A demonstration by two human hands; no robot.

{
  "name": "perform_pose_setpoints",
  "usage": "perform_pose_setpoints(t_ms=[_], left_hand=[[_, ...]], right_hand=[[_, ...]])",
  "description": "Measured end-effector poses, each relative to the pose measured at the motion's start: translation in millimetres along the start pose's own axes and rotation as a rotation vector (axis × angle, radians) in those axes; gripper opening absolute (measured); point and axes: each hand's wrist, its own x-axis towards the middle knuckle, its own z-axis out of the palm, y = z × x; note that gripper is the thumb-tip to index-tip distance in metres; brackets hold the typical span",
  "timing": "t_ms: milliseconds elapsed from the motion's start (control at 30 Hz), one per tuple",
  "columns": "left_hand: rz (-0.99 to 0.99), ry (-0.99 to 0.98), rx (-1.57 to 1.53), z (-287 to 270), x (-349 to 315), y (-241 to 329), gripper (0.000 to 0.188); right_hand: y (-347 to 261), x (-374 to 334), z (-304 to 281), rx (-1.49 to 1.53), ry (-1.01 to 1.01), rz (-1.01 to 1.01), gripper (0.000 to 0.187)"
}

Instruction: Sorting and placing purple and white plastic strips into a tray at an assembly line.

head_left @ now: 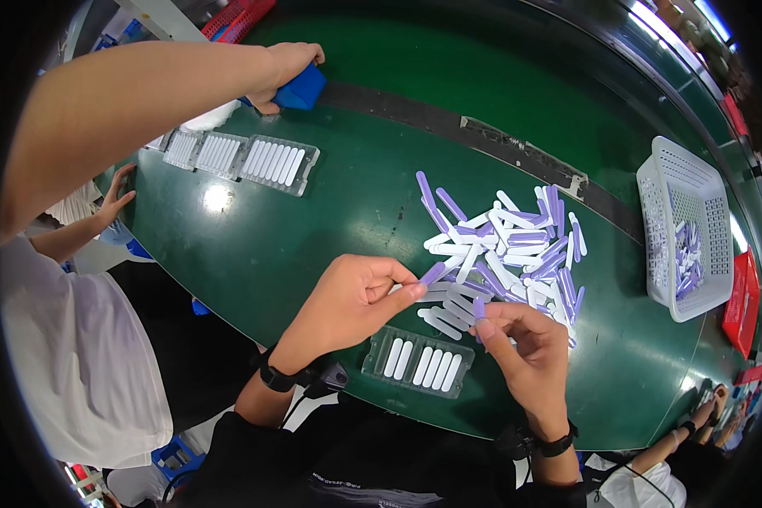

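My left hand (347, 306) pinches a slim purple stick with rounded ends (433, 273) between thumb and forefinger. Another purple stick (480, 308) is held upright in the closed fingers of my right hand (527, 349). Between and below the hands lies a clear plastic tray (369, 360) on the green table. White sticks (435, 369) rest side by side in it, two left of an unfilled slot and several right of it. Just beyond my hands spreads a loose pile of purple and white sticks (504, 241), partly hidden by my right hand.
Filled clear trays (310, 173) line up at the left, beneath a co-worker's arm (144, 102) whose hand grips a blue object (302, 88). A white basket (654, 212) with more sticks stands at the right, beside a red bin (741, 300). A dark strip (398, 103) crosses the table.
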Motion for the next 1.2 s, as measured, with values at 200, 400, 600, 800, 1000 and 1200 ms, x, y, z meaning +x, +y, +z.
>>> perform_pose_setpoints(t_ms=[200,400,600,800,1000,1200], left_hand=[[0.225,-0.043,-0.070,16,-9,-10,0.014],[0.228,0.153,-0.237,27,-19,-20,0.017],[0.275,0.181,-0.206,-13,-42,-42,0.019],[0.218,0.177,-0.288,2,-40,-39,0.019],[0.190,0.094,-0.444,19,-38,-29,0.018],[0.151,0.039,-0.234,1,-41,-39,0.009]], right_hand=[[9,6,6,0.355,0.006,0.089,0.019],[13,4,4,0.409,0.010,0.111,0.019],[12,1,7,0.424,-0.020,0.104,0.018],[16,-2,11,0.463,-0.089,0.097,0.015],[17,-3,19,0.439,-0.182,0.126,0.015],[22,-3,15,0.427,-0.179,0.134,0.015]])
